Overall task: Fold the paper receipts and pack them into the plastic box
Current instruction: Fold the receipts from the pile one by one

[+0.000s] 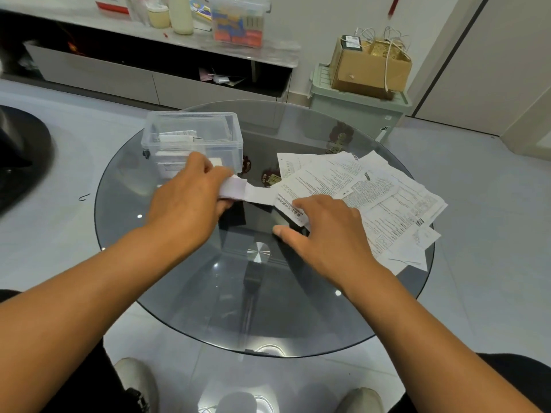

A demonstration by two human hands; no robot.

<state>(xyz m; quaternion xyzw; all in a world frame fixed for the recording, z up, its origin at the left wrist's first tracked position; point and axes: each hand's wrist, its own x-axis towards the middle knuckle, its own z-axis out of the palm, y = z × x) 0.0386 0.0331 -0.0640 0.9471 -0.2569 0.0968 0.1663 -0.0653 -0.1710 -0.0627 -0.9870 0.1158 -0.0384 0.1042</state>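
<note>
A long paper receipt (256, 194) stretches between both hands over the middle of the counter. Its left end is already folded into a thick white wad; its right end is a printed strip. The left hand (186, 199) has fingers curled around the folded wad, gripping it. The right hand (325, 231) lies fingers spread and fairly straight on the printed end, pressing it down, thumb resting on the glass.

Handling, as a judgement: the paper looks very light, thin and limp, easy to crease and easy to tear if pulled taut. It would likely slide on the smooth glass, so a pinch at the folded edge with the free end pinned flat seems the sensible hold.

The plastic box (193, 138) stands just beyond the left hand, clear-walled, lid off or open, with several folded white slips already inside. To the right, a loose pile of unfolded receipts (372, 192) fans out, overlapping, reaching to the counter's right edge. Much folding appears left to do.

The counter (208, 293) is a round, dark tinted glass top with a metal hub at its centre; the floor and the person's shoes show through it. Around it is pale tiled floor. Behind are a low shelf unit with bottles and a container, a green storage bin (357, 111) carrying a cardboard box (366, 70), and a white wall.
</note>
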